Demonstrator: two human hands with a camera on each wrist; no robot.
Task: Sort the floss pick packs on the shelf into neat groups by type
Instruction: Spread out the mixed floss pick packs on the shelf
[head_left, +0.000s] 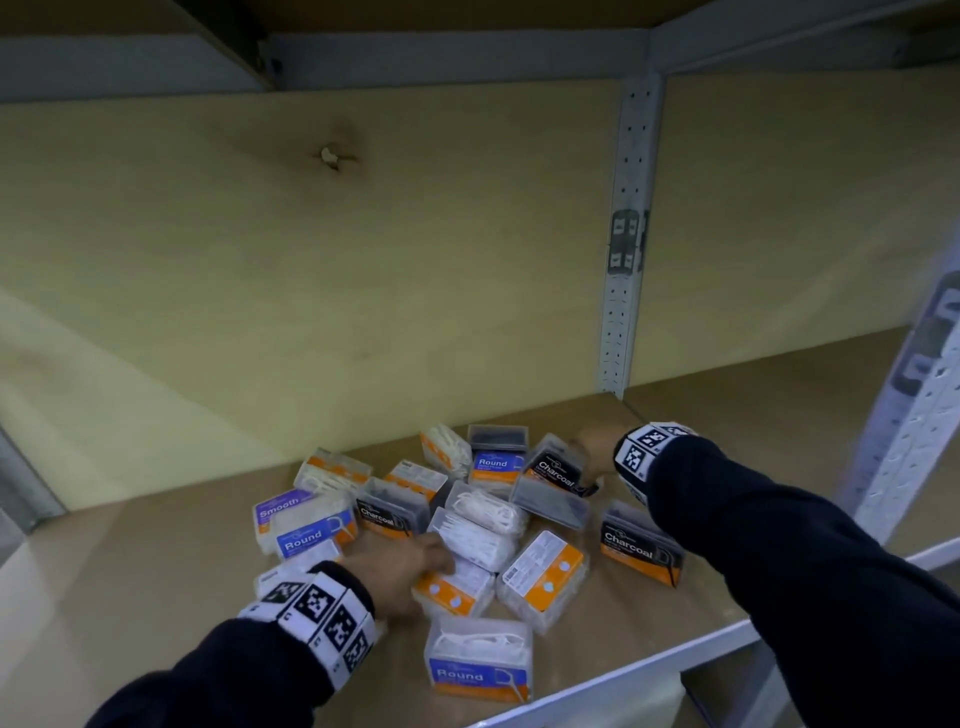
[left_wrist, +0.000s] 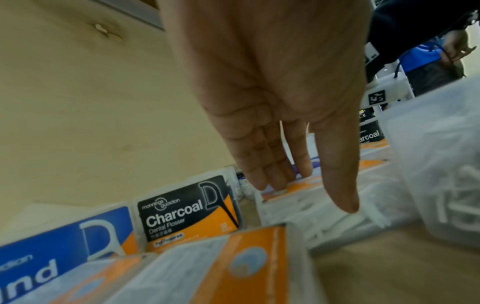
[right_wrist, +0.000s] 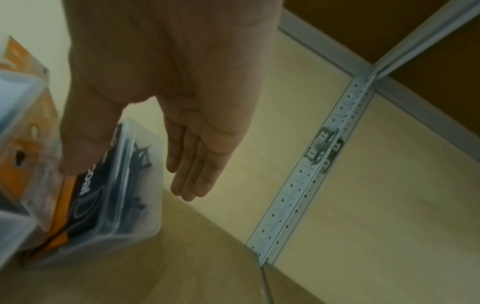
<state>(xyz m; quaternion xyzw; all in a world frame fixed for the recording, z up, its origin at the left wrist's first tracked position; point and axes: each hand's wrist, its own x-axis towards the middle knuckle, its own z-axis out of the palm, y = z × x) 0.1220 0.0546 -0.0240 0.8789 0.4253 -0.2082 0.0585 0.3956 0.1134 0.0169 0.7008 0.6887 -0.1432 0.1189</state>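
Several floss pick packs lie jumbled on the wooden shelf (head_left: 156, 571): black Charcoal packs (head_left: 641, 545), blue Round packs (head_left: 478, 660), a purple Smooth pack (head_left: 280, 512), and packs turned orange back up (head_left: 545, 577). My left hand (head_left: 431, 561) reaches into the front of the pile. In the left wrist view the left hand (left_wrist: 309, 197) has straight fingers (left_wrist: 272, 181) touching an orange-backed pack (left_wrist: 298, 187). My right hand (head_left: 592, 452) is at the pile's far right beside a tilted Charcoal pack (head_left: 553, 470). In the right wrist view the right hand (right_wrist: 130, 181) lays its thumb on that pack (right_wrist: 111, 195), with straight fingers (right_wrist: 189, 181) held apart from it.
A pale plywood back wall stands right behind the pile. A perforated metal upright (head_left: 623, 260) stands at the back right, another upright (head_left: 914, 415) at the front right. The shelf's white front edge (head_left: 649, 660) runs just below the nearest Round pack. Bare shelf board lies to the left.
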